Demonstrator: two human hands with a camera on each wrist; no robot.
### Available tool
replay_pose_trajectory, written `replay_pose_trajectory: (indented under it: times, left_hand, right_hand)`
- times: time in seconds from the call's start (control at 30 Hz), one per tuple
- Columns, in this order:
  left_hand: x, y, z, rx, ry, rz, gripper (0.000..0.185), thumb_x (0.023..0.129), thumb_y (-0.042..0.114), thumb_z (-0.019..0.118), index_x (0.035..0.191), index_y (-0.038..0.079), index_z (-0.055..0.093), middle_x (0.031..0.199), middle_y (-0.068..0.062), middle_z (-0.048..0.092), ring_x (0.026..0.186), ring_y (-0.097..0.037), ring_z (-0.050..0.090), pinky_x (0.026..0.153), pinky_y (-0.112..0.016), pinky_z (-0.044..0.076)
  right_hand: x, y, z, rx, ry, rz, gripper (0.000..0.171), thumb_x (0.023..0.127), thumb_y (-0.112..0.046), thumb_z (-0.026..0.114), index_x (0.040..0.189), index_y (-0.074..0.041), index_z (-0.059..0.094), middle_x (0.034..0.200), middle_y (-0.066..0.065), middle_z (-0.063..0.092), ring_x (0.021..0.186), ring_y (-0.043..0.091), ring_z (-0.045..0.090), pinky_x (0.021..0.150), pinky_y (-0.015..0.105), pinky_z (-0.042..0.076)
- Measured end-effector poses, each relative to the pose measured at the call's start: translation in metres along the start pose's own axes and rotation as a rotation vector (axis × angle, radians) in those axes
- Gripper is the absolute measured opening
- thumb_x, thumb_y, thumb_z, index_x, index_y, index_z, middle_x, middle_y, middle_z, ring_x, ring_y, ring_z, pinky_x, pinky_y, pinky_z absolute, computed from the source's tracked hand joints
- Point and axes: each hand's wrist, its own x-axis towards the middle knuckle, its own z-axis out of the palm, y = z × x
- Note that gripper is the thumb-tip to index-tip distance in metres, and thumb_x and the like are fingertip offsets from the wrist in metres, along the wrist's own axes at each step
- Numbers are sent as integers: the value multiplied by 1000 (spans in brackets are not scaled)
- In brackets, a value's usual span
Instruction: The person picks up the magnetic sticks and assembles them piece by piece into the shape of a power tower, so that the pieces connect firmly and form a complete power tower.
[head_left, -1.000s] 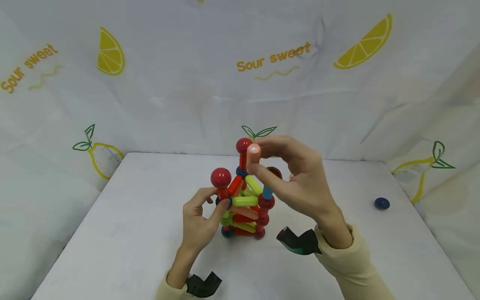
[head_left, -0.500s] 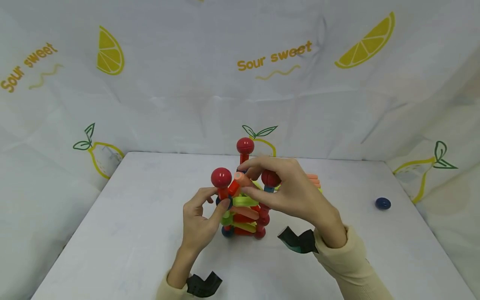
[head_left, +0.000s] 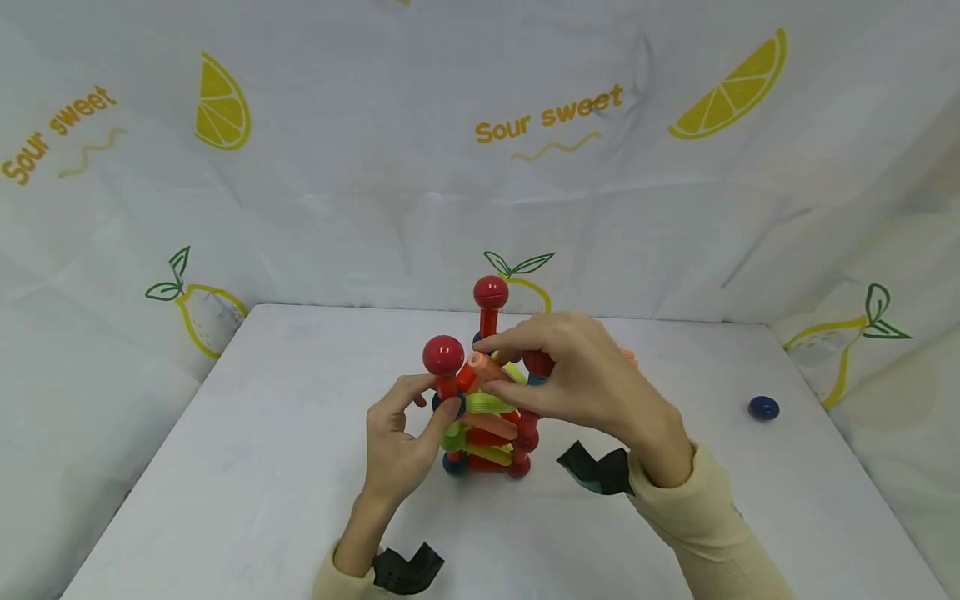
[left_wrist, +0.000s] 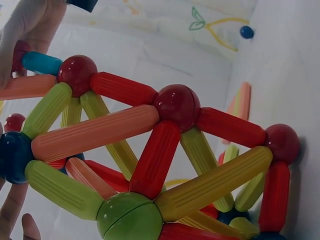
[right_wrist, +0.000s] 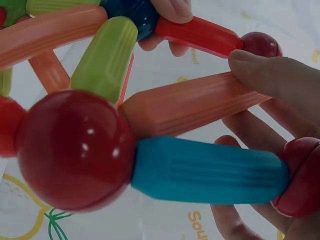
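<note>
A framework of coloured magnetic rods and balls [head_left: 489, 427] stands on the white table, with red balls topping its upright rods. My left hand [head_left: 401, 446] pinches a dark blue ball [right_wrist: 135, 15] at its left side. Between the thumb and fingers of my right hand [head_left: 581, 375] is a salmon-orange magnetic rod [right_wrist: 195, 105]. In the right wrist view, that rod slants up from a red ball [right_wrist: 75, 150], its near end against the ball. From the same ball runs a blue rod [right_wrist: 210, 170] with another red ball [right_wrist: 300, 177] on its end. My right hand partly hides the framework's right side.
A loose dark blue ball [head_left: 763, 407] lies on the right of the table. Salmon rods [head_left: 628, 357] lie behind my right hand, mostly hidden. A white lemon-print cloth [head_left: 360, 208] rises behind the table.
My right hand has come down with the salmon-orange rod from above the framework to its upper right ball, then shifted only slightly. The left hand keeps its place.
</note>
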Motion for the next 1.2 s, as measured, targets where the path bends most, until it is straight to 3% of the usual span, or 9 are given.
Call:
replay_pose_trajectory:
  times: [0.47, 0.6, 0.67, 0.8, 0.9, 1.0, 1.1, 1.2]
  left_hand:
    - [1, -2, 0, -23, -24, 12, 37, 85, -9, 73, 120, 5, 72, 103, -13, 75, 98, -9, 64, 78, -31, 48]
    - [3, -3, -5, 43, -81, 15, 45, 80, -2, 82, 123, 7, 70, 107, -10, 75, 97, -12, 63, 79, -31, 51]
    - [4, -3, -9, 80, -98, -2, 50, 76, 1, 86, 122, 7, 68, 108, -8, 74, 96, -12, 63, 78, -29, 51]
    - [6, -3, -17, 98, -43, -68, 46, 76, 1, 86, 117, 5, 66, 104, -7, 73, 94, -9, 62, 76, -25, 51]
    - [8, -4, -19, 104, 48, -100, 38, 81, -2, 80, 117, 1, 66, 108, -11, 72, 97, -7, 62, 76, -23, 52]
    - [7, -1, -15, 104, 101, -138, 40, 86, 0, 74, 124, -3, 62, 117, -15, 68, 105, -8, 59, 80, -23, 52]
    - [4, 5, -9, 77, 67, -185, 53, 89, 12, 70, 137, -3, 52, 132, -18, 57, 118, -13, 51, 91, -31, 48]
    - [-1, 12, -1, 49, -13, -257, 85, 84, 38, 75, 151, 5, 35, 147, -14, 41, 132, -16, 38, 102, -47, 42]
  right_hand:
    - [5, -5, 0, -150, -65, -5, 21, 81, -24, 88, 100, -19, 82, 79, -11, 72, 62, -1, 46, 52, 19, 39]
    - [4, -5, -2, -114, 6, -5, 31, 80, -28, 88, 107, -16, 81, 86, -7, 76, 63, 0, 47, 57, 20, 42]
    - [2, -3, -5, -59, 67, -14, 33, 81, -24, 87, 110, -13, 80, 91, -5, 78, 69, 2, 55, 63, 22, 48]
    - [-7, 9, -12, 39, 222, -3, 26, 86, -10, 79, 112, -9, 79, 96, 1, 80, 83, 7, 68, 77, 23, 56]
    - [-19, 26, -16, 41, 332, 54, 21, 88, -4, 73, 109, -7, 79, 94, 5, 80, 86, 1, 69, 82, 17, 54]
    - [-33, 49, -15, -21, 376, 143, 16, 89, -3, 72, 103, -5, 80, 91, 8, 80, 83, 0, 69, 79, 16, 53]
    - [-49, 78, -6, -127, 328, 268, 14, 89, -5, 73, 102, -4, 80, 86, 9, 79, 80, 12, 70, 77, 28, 56]
    - [-68, 110, 7, -208, 192, 412, 16, 90, -7, 73, 104, -3, 79, 89, 12, 79, 81, 26, 71, 73, 42, 57]
